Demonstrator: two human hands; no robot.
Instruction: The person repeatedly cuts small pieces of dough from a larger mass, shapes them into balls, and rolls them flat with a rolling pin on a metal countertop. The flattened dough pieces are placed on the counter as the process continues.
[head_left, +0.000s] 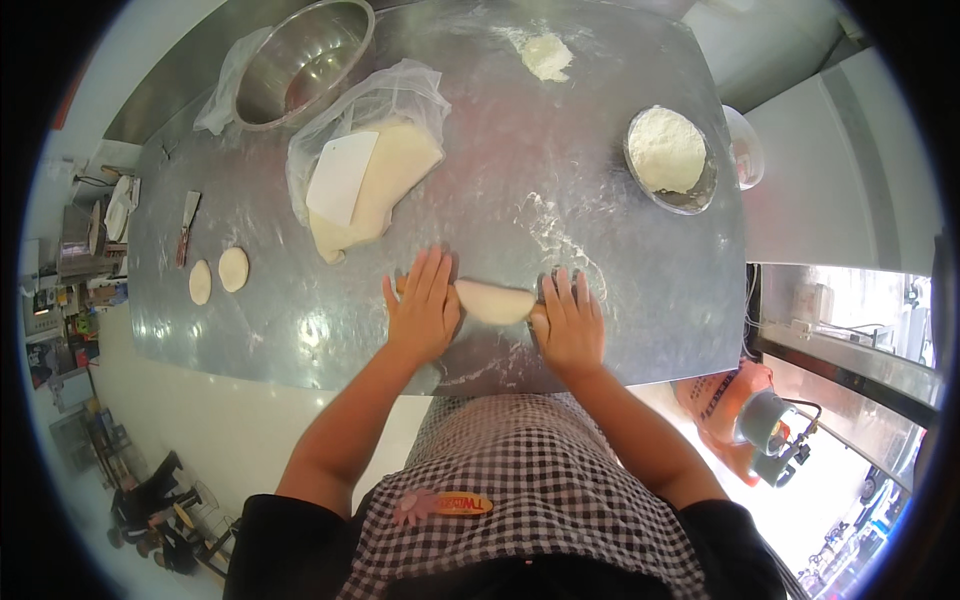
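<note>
A pale piece of dough (495, 301) lies between my hands near the front edge of the metal table (660, 330). My left hand (422, 311) rests palm down at its left end, over a wooden rolling pin (402, 284) whose tip shows beside the fingers. At the dough's right end, my right hand (570, 322) lies palm down with fingers spread a little; what is beneath it is hidden. Beyond my left hand, a large slab of dough (401, 176) sits partly in a clear plastic bag (397, 86), a white flat scraper (341, 178) on top of it.
Two dough rounds (233, 269) (199, 282) and a putty-knife-like scraper (187, 225) lie at left. A large steel bowl (307, 64) stands at the back left. On the right is a metal bowl of flour (666, 154). Loose flour (547, 58) is heaped at the back.
</note>
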